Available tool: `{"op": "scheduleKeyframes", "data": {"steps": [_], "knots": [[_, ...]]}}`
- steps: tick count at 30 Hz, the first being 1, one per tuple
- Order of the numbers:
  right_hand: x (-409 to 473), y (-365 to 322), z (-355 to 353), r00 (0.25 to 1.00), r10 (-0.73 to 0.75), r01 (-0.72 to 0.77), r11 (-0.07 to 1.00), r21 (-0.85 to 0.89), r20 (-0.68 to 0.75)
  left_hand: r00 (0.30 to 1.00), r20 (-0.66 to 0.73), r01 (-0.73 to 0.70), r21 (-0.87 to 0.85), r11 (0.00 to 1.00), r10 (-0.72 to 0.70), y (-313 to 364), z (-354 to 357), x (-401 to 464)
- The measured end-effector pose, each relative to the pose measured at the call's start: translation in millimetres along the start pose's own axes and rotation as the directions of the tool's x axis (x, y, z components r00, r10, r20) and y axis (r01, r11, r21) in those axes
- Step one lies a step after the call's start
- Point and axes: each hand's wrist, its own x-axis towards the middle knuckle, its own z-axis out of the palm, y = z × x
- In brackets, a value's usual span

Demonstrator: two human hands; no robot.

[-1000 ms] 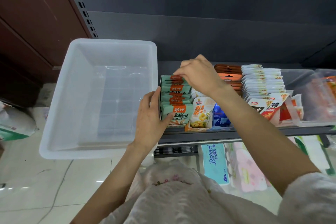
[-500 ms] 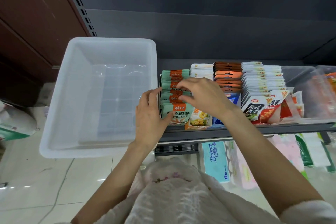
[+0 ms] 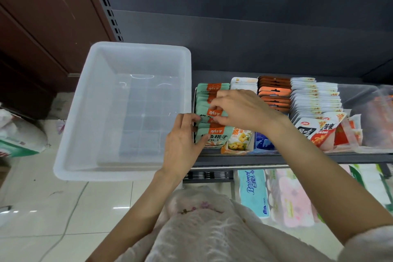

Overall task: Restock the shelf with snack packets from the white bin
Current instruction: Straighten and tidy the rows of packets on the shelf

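Translucent white plastic bin (image 3: 89,130) sits left of the dark metal shelf (image 3: 297,158), touching its end; nothing visible inside. Row of green snack packets with orange labels (image 3: 209,91) stands upright at the shelf's left end, just beside the bin. Left hand (image 3: 182,144) rests against the row's left side, fingers loosely curled, thumb on the front packet; grip unclear. Right hand (image 3: 240,108) lies over the row's middle, fingertips pinching a packet top. White, orange and red-printed packets (image 3: 274,93) fill the shelf further right of the bin.
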Motion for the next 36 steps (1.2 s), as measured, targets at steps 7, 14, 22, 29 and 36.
{"op": "scheduleKeyframes", "data": {"steps": [7,14,22,29,36], "knots": [[10,-15,5,0.999,0.047,-0.041,0.968,-0.249,0.015,1.0,0.019,-0.016,0.011,1.0,0.016,-2,1,1],[21,-2,17,0.955,-0.081,0.037,0.987,0.156,0.284,0.999,-0.002,-0.046,0.017,0.999,0.046,-8,3,-1],[26,6,20,0.978,-0.06,0.027,0.986,0.164,0.2,1.0,-0.018,-0.025,0.026,0.999,0.026,-4,3,-1],[21,-2,17,0.988,0.018,-0.036,0.993,0.114,0.155,1.0,-0.001,-0.014,-0.018,1.0,0.014,-4,1,2],[-23,-6,10,0.842,0.428,-0.269,0.861,0.431,-0.329,0.997,0.003,0.083,-0.185,0.979,-0.083,2,0,9]]}}
